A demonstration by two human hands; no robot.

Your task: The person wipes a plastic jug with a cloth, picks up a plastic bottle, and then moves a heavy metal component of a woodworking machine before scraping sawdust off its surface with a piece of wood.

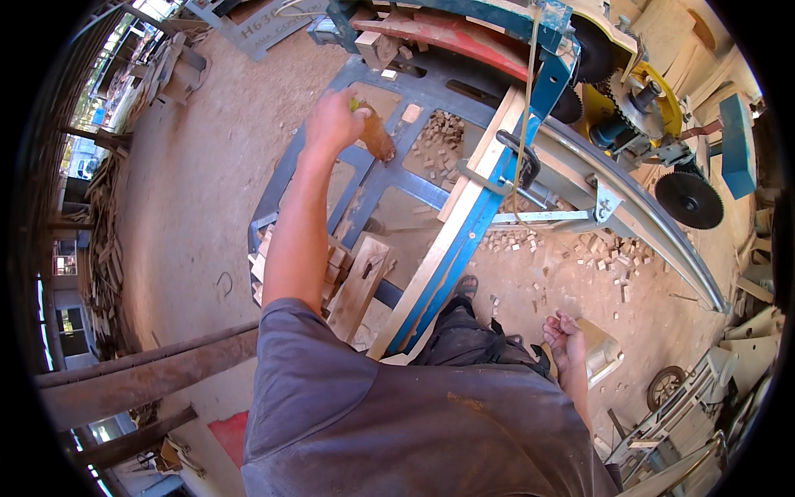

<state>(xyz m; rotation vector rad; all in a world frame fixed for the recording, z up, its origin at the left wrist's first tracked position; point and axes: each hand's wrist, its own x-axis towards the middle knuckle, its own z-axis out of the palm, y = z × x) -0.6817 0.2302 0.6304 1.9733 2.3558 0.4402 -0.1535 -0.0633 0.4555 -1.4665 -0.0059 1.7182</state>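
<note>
Brown brush-like thing (378, 137) left of the blue beam (465, 240)

The left hand (334, 122) grips the brush-like thing over the slotted metal surface (421, 188), left of the blue beam. Right of the beam, the right hand (567, 341) hangs loose, fingers slightly curled and parted.

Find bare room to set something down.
Free: dusty brown floor between the blue metal frame and the stacked brown wooden planks. Crowded: the floor right of the long blue beam, strewn with pale wooden blocks, and the frame's near end, stacked with wood.
</note>
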